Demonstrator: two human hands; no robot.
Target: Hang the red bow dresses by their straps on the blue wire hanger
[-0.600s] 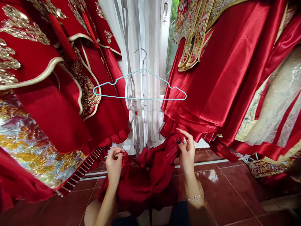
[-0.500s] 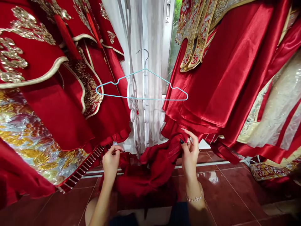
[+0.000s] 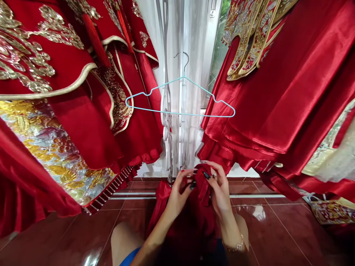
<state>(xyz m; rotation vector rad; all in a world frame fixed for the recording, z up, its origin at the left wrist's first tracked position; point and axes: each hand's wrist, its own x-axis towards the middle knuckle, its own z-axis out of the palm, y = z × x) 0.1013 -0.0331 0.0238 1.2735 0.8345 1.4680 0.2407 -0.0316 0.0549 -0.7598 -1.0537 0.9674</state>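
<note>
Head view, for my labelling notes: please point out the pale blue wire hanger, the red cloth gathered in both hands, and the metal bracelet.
Pale blue wire hanger point(image 3: 180, 114): head view, on its straight bottom bar.
Red cloth point(image 3: 201, 188): head view, on its top fold.
Metal bracelet point(image 3: 239, 246): head view, on its band.

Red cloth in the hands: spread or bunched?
Bunched: the red cloth is gathered into a tall fold, pinched between the left hand and the right hand, not laid out flat.

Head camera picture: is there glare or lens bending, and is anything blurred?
Head view: the tile floor shows bright glare; the wide lens bends the hanging red robes inward; the left hand and right hand on the red cloth look sharp.
</note>
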